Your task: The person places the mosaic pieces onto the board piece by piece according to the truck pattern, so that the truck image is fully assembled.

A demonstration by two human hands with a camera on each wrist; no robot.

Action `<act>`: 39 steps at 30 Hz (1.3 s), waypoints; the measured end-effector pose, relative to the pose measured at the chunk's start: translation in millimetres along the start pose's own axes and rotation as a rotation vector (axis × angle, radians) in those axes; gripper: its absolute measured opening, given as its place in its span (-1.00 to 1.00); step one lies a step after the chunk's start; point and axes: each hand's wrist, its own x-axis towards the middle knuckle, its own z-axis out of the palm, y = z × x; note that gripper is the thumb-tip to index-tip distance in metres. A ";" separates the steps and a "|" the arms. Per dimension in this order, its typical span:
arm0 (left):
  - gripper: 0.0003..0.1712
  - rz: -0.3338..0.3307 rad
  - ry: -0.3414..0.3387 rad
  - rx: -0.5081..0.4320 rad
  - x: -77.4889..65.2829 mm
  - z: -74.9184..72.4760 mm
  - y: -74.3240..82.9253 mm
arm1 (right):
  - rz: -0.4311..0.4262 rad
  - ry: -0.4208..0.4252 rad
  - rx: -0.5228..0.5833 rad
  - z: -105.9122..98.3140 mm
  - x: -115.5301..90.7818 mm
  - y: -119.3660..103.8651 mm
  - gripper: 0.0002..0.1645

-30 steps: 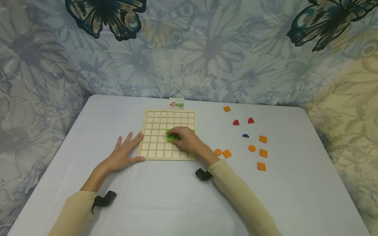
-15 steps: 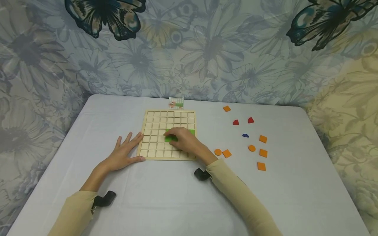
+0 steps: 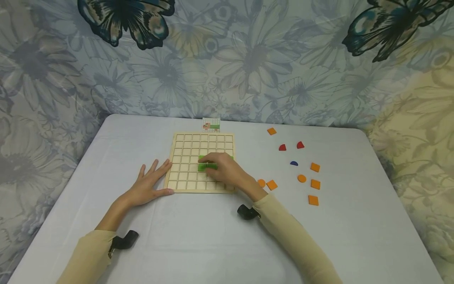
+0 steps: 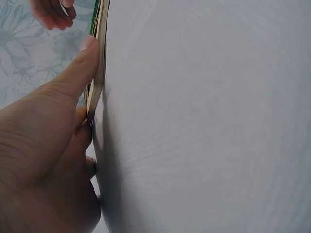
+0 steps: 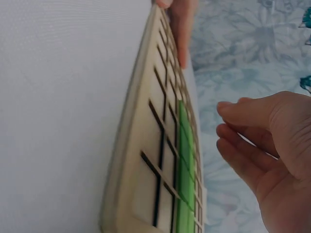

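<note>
A wooden grid board point(image 3: 182, 146) lies flat on the table. Green squares point(image 3: 202, 167) fill several of its cells, partly hidden under my right hand point(image 3: 227, 169). That hand hovers over the board with bent fingers; in the right wrist view the fingertips stand apart from the green squares point(image 5: 186, 160) and hold nothing. My left hand point(image 3: 145, 187) is spread at the board's left side, fingertips at the left edge and thumb at the front left corner. In the left wrist view the thumb point(image 4: 77, 68) lies along the board's edge.
Behind the board is a small pattern card point(image 3: 211, 125). To the right lie several orange squares point(image 3: 313, 200), two orange circles point(image 3: 302, 178), two red quarter-circle pieces point(image 3: 300, 145) and a blue half-circle point(image 3: 294, 163). A floral cloth point(image 3: 248, 59) hangs behind the table.
My right hand has let go of a green square, which now sits straight in the front green row at its left end, and has lifted slightly. The left hand stays put.
</note>
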 end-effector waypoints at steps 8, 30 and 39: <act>0.11 -0.002 0.000 -0.005 0.0 0.5 1.1 | 0.046 0.072 -0.020 -21.8 -13.7 6.8 -0.63; 0.12 -0.006 -0.006 -0.015 -0.1 1.5 -2.7 | 0.228 0.224 -0.096 -76.7 -64.8 61.6 -0.61; 0.12 -0.008 -0.011 -0.016 0.5 1.6 -4.3 | 0.236 0.220 -0.133 -104.7 -82.1 86.7 -0.63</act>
